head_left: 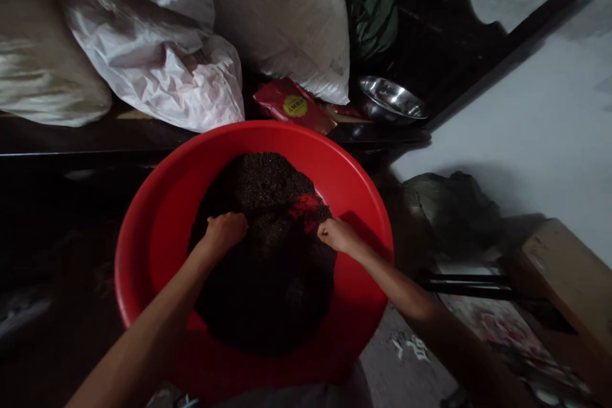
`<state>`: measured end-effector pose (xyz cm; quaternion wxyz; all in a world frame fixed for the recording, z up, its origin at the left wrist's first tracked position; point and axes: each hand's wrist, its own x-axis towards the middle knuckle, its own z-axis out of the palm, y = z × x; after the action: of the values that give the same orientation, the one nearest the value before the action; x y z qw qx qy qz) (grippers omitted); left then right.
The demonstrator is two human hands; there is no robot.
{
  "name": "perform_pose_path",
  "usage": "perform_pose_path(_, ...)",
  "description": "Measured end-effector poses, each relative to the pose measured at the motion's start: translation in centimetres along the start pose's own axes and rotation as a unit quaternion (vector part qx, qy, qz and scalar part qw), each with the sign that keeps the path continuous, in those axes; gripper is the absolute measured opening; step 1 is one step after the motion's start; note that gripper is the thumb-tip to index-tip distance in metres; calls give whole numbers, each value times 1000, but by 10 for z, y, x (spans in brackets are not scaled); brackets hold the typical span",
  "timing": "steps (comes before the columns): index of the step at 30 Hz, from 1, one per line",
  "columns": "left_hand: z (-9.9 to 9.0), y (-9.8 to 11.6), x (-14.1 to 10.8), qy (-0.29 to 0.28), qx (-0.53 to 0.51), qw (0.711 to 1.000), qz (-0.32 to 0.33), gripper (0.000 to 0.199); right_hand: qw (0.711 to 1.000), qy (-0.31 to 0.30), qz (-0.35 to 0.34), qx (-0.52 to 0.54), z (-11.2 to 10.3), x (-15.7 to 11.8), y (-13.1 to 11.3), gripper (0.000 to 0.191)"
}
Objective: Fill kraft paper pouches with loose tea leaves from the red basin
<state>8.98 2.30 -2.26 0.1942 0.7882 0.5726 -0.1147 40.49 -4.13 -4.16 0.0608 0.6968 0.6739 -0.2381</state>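
A large round red basin (351,178) holds a wide layer of dark, loose, crumbly material (268,178). Over the left part of that material is my left hand (228,229), its fingers curled into a closed shape. My right hand (336,234) is at the right edge of the material, beside a patch where the red bottom shows through, and its fingers are curled closed too. What either hand holds, if anything, is hidden.
Behind the basin, a dark bench (86,140) bears white sacks (191,76), a red packet (291,104) and a metal bowl (392,99). To the right are a dark green bag (449,204) and a cardboard box (568,268) near the wall.
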Motion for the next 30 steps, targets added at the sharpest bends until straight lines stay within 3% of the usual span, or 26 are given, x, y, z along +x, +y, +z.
perform_pose_path(4,-8,4,-2,-27,22,999,-2,37,994,-94,-25,-57,26,19,-11,23)
perform_pose_path(9,-17,-2,-6,-22,26,999,-34,40,984,-153,-50,-82,47,19,-11,27)
perform_pose_path(16,-27,0,0,-14,20,997,-78,44,978,-173,-28,-113,58,16,-15,20)
perform_pose_path(22,-25,0,1,-6,9,996,-90,43,977,-177,-12,-114,61,12,-20,12)
perform_pose_path(30,-24,-4,1,17,10,995,-94,43,988,-152,21,34,51,21,-16,13)
